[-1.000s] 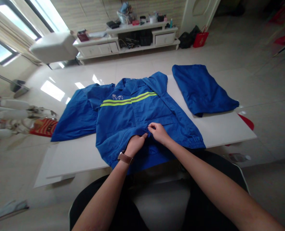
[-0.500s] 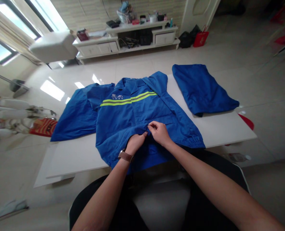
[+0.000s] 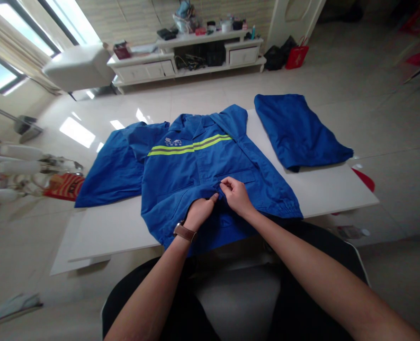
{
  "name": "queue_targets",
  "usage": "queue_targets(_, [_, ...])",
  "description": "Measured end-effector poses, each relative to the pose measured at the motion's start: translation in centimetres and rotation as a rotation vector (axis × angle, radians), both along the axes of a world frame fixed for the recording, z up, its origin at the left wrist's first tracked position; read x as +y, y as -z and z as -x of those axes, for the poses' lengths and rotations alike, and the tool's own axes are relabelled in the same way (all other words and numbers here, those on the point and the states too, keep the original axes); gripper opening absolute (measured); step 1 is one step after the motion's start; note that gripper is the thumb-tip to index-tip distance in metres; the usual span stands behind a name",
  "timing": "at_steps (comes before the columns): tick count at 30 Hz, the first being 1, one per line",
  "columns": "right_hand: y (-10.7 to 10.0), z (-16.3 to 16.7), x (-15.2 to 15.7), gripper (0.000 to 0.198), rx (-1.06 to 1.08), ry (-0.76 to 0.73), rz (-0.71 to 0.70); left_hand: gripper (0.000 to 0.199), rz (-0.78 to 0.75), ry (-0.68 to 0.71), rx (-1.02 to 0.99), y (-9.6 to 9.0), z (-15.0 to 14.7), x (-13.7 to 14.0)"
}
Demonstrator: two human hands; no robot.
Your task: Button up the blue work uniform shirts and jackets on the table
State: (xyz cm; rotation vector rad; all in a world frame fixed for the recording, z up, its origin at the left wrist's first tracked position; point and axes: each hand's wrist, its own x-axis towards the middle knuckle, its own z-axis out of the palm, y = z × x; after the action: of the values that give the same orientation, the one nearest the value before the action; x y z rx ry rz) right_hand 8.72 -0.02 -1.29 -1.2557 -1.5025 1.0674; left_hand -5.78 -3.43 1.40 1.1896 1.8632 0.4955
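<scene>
A blue work jacket (image 3: 174, 175) with a yellow and grey reflective stripe lies front up, its collar at the far side and its lower front gathered toward me. My left hand (image 3: 201, 210), with a brown-strapped watch on the wrist, is closed on the front edge near the hem, thumb on top. Beside it my right hand (image 3: 235, 195) pinches the same edge between thumb and fingertips. Any button or fastener between the fingers is too small to make out. The fingers of my left hand are partly hidden under the cloth.
The jacket lies on a white table (image 3: 106, 232). Folded blue cloth (image 3: 298, 132) is at the right, and another blue garment (image 3: 113, 166) at the left, partly under the sleeve. A white cabinet (image 3: 142, 73) stands along the wall, near a red bag (image 3: 297, 57).
My right hand has shifted very slightly at the jacket's front edge. Both hands keep their hold, and the jacket stays in place.
</scene>
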Motion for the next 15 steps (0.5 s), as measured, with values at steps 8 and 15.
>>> queue_targets(8, [0.46,0.34,0.29,0.014,0.086,0.015,0.075,0.039,-0.049,0.042,-0.106,-0.32,-0.02,-0.57])
queue_targets(15, [0.38,0.43,0.09,0.017,0.092,0.023,0.060,0.041,-0.049,0.055,-0.114,-0.89,-0.20,-0.77])
